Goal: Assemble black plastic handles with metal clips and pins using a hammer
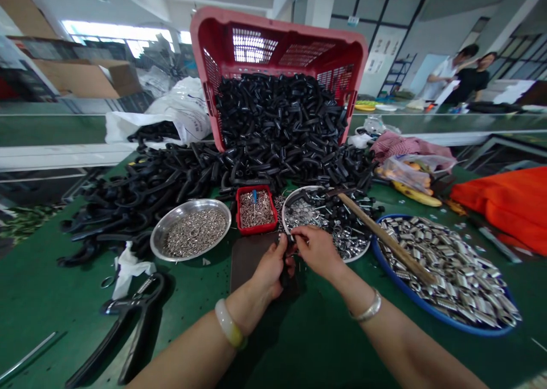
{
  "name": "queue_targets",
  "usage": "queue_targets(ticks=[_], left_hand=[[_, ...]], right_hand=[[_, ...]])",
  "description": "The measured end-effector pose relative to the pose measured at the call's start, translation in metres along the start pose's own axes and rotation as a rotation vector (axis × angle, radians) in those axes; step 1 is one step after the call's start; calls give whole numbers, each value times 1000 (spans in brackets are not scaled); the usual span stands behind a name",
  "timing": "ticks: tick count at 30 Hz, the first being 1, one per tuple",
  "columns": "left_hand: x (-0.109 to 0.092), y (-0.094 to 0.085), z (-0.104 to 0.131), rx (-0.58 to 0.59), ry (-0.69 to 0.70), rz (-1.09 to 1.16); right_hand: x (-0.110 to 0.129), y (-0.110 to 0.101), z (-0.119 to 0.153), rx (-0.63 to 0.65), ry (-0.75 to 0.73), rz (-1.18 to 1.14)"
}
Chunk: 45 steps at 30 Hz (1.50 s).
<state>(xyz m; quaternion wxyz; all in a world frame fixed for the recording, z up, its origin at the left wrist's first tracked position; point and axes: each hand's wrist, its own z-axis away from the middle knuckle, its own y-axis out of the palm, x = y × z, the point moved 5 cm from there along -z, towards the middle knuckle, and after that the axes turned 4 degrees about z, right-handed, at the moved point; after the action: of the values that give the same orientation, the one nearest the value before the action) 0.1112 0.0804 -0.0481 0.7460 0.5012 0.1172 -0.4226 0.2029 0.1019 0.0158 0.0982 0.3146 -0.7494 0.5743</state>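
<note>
My left hand [270, 266] is wrapped round a black plastic part [285, 275], held over a dark flat pad [248, 259]. My right hand [317, 251] is closed in a pinch at the top end of that part; whatever sits between its fingertips is too small to make out. Just behind the hands stand a red tray of small metal pins [256, 209] and a white bowl of metal rings and black knobs [305, 208]. A wooden-handled hammer [380, 235] lies across this bowl and a blue basin [427, 304] full of metal springs.
A steel bowl [190, 252] of small metal pieces stands left. An assembled black hand grip [137, 315] with a spring lies front left. Black handles spill from a tilted red crate [280, 21]. Bananas [414, 194] and orange cloth [504, 204] lie right; two people stand far right.
</note>
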Motion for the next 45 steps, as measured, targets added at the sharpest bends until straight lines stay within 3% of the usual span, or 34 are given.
queue_targets(ticks=[3,7,11,13,15,17,21,24,27,31,34,37,42,45], left_hand=[[-1,-1,-1,-16,54,14],[2,-4,-1,-17,-19,64],[-4,-5,0,11,-7,65],[-9,-6,-1,14,9,88],[-11,-8,-4,5,-14,134],[-11,-10,-8,2,-38,182],[-12,-13,-10,20,-39,225],[-14,-15,-8,29,-52,262],[-16,-16,-7,60,-82,323],[-15,-14,-9,160,-122,345],[-16,-11,-6,251,-123,314],[-23,-11,-1,311,-80,307],[-35,-14,4,371,-102,284],[-41,-18,5,410,-43,206]], right_hand=[[13,0,4,19,-82,91],[22,1,9,116,-195,133],[5,-7,-10,303,-307,163],[-21,-14,-35,328,-210,319],[-54,-22,-64,248,3,522],[-77,-21,-87,227,80,583],[-94,-7,-105,186,141,582],[-84,-6,-97,128,148,527],[-57,-12,-73,123,102,388],[-16,-10,-29,245,40,-276],[2,-9,-11,225,35,-506],[11,-15,-7,126,11,-511],[41,-30,-4,16,-219,-268],[60,-32,2,-6,-289,-150]])
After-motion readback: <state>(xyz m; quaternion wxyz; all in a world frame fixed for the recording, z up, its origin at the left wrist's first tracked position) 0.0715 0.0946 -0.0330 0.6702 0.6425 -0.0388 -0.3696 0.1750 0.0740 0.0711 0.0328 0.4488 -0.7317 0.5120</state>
